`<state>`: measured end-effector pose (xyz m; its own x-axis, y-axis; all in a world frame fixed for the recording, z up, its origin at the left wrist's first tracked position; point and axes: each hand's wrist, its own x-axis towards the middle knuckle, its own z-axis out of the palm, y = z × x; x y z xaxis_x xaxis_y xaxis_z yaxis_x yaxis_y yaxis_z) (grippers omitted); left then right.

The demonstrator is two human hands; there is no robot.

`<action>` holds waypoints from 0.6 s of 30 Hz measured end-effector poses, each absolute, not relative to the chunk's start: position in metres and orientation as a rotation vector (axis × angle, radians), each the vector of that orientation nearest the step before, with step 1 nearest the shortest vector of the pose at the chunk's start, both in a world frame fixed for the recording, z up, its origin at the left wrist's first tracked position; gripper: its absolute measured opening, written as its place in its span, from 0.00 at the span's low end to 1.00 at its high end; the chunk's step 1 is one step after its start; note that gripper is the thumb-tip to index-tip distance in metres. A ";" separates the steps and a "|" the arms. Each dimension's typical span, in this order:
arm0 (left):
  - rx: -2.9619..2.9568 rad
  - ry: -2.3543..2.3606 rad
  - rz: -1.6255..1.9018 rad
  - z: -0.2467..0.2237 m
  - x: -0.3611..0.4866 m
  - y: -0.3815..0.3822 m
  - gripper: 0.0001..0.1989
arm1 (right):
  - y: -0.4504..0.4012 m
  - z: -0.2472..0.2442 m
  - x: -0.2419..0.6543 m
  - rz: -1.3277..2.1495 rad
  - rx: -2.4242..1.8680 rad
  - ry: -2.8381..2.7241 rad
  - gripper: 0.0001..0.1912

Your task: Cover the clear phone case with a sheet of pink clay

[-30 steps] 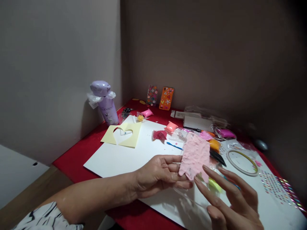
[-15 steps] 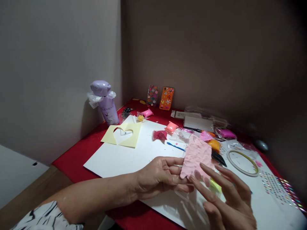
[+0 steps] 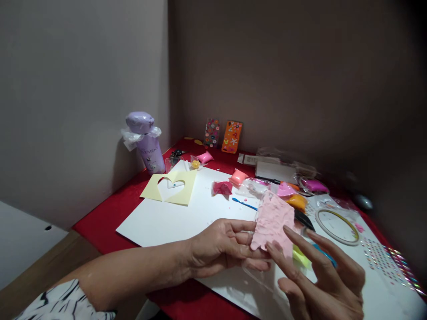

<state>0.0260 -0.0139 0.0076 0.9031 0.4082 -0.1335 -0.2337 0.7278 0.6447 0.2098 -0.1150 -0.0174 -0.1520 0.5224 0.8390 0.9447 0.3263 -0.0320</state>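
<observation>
My left hand (image 3: 228, 244) holds a phone case (image 3: 272, 220) by its lower left edge, with the thumb in front and the fingers around and behind. Bumpy pale pink clay covers the case's face, and a clear rim shows along its left side. My right hand (image 3: 320, 275) has its fingers apart over the lower right of the clay. Its fingertips reach the clay surface, and nothing is gripped in it. Behind the case lies a blue clay tool (image 3: 244, 203), partly hidden.
A white board (image 3: 150, 224) covers much of the red table (image 3: 96, 226). Yellow paper (image 3: 150, 191) with a heart cutout lies left. A purple bottle (image 3: 151, 153), an orange phone case (image 3: 232, 137), clay packets (image 3: 222, 188), an embroidery hoop (image 3: 336, 226) and gem stickers (image 3: 383, 262) surround the work.
My right hand has shifted slightly right and down, its fingers now nearer the clay's right edge. The case has lowered and tilted a little in my left hand, which stays nearly still.
</observation>
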 end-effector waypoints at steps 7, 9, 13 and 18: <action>0.687 0.288 0.392 0.009 0.026 -0.013 0.28 | -0.119 -0.014 0.207 -0.632 -1.306 -1.757 0.15; 0.689 0.278 0.389 0.009 0.026 -0.014 0.28 | -0.117 -0.017 0.207 -0.649 -1.308 -1.795 0.15; 0.716 0.255 0.369 0.008 0.026 -0.015 0.28 | -0.112 -0.019 0.206 -0.600 -1.307 -1.804 0.15; 0.718 0.256 0.374 0.007 0.025 -0.015 0.29 | -0.115 -0.015 0.205 -0.504 -1.292 -1.736 0.15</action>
<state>0.0253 -0.0147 0.0068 0.9035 0.4168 -0.0999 -0.2439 0.6916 0.6798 0.2046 -0.1149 -0.0153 -0.0631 0.5492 0.8333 0.9099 0.3748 -0.1781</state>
